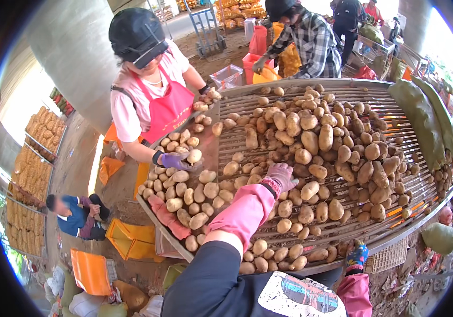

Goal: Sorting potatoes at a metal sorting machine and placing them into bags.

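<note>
My left hand (281,177), in a pink glove with a pink sleeve, reaches over the slatted metal sorting table (369,228) and touches the edge of the potato heap (325,138). Its fingers are partly hidden among the potatoes, so whether it grips one is unclear. My right hand (356,254), in a blue patterned glove, is at the table's near edge, beside a row of potatoes (294,252); its grip cannot be made out. Smaller potatoes (181,190) lie on the flat left part of the table, around a reddish cloth-like piece (169,217).
Across the table, a person in a red apron (169,105) holds potatoes in gloved hands. Another person in a plaid shirt (317,43) handles a yellow bag behind. A green sack (416,119) lies on the table's right end. A plastic crate (387,255) sits below the near edge.
</note>
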The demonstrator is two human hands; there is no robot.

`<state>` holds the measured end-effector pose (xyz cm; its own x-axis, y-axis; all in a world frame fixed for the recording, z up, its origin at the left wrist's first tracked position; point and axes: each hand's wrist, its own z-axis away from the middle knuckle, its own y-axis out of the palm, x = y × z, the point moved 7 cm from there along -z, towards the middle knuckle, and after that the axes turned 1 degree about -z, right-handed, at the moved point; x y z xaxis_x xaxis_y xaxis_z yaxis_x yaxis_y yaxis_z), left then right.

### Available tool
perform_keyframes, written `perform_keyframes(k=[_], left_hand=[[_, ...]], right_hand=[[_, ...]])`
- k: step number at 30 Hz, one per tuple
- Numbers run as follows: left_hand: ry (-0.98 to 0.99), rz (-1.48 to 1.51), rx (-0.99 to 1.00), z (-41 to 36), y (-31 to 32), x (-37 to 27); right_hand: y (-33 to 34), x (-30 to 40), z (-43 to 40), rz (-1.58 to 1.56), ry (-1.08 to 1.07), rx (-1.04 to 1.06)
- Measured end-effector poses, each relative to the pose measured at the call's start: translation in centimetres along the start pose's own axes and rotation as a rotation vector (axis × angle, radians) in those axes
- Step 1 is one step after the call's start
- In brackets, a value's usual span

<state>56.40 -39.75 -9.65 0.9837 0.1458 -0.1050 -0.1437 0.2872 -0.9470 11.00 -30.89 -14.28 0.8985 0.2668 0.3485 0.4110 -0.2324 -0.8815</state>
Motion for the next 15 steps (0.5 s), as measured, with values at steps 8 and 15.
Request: perform_keyframes(k=[8,15], left_hand=[[-0.106,-0.224,0.416,-3.2,1.5,-2.2],[-0.034,-0.207,0.338,1.3,1.6,-0.1]], right_hand=[[0.0,0.4,-0.4,0.009,0.015,0.023],[0.2,-0.3,-0.1,0.038,0.013,0.040]])
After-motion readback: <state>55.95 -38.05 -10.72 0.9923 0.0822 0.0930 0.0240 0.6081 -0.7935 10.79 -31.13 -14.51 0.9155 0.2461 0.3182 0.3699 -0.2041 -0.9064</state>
